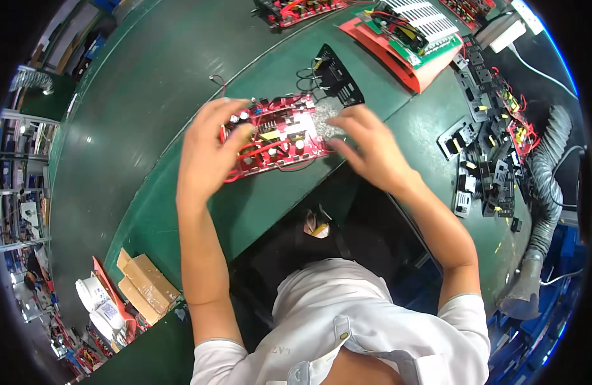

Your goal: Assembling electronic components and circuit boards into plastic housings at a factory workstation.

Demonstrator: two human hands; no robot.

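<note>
A red circuit board [276,138], crowded with components and red wires, lies on the green table in front of me. My left hand [209,144] grips its left end, with thumb and fingers curled over the edge. At the board's right end hovers my right hand [376,147], slightly blurred, its thumb and fingers apart and nothing visible between them. A speckled grey-white patch [328,114] shows between that hand and the board. Just beyond it stands a black panel [337,76] with thin dark wires running toward the board.
A green board with a white finned part [424,25] rests on red sheets [366,40] at the back right. Several black socket panels [482,144] lie to the right, beside a grey flexible duct [552,170]. Another red board [296,9] sits far back; a cardboard box [148,282] is front left.
</note>
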